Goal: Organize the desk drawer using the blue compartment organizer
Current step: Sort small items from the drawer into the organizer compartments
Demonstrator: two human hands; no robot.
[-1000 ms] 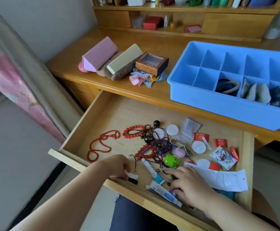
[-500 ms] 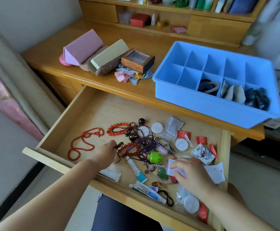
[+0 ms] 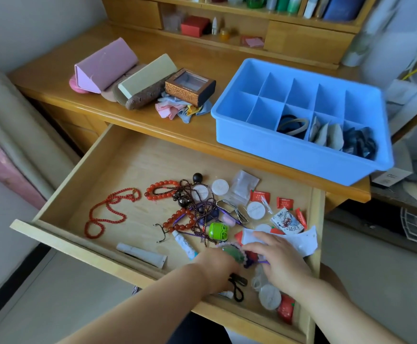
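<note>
- Your left hand (image 3: 218,265) reaches into the front of the open pale wooden drawer (image 3: 103,194); its fingers curl round a pink bead bracelet with a green stone (image 3: 232,252), as far as you can see past the knuckles.
- Your right hand (image 3: 280,259) lies just beside it with fingers fairly straight, pressing on a white paper slip (image 3: 299,240); it grips nothing.
- The blue plastic compartment organizer (image 3: 299,150) sits on the desk top behind the drawer, its right end overhanging the desk edge. Three front compartments on the right already hold things; the others look bare.
- Risk: the bracelet lies touching a purple cord (image 3: 259,262) and is near the tangle of dark bead strings (image 3: 200,207). Lift quickly and you will likely drag neighbours out with it.
- Risk: the overhanging organizer could tip or slide if you drop things hard into its right side.
- Risk: the small red sachets (image 3: 285,310) in the front corner are easy to sweep over the drawer's edge with your wrist.
</note>
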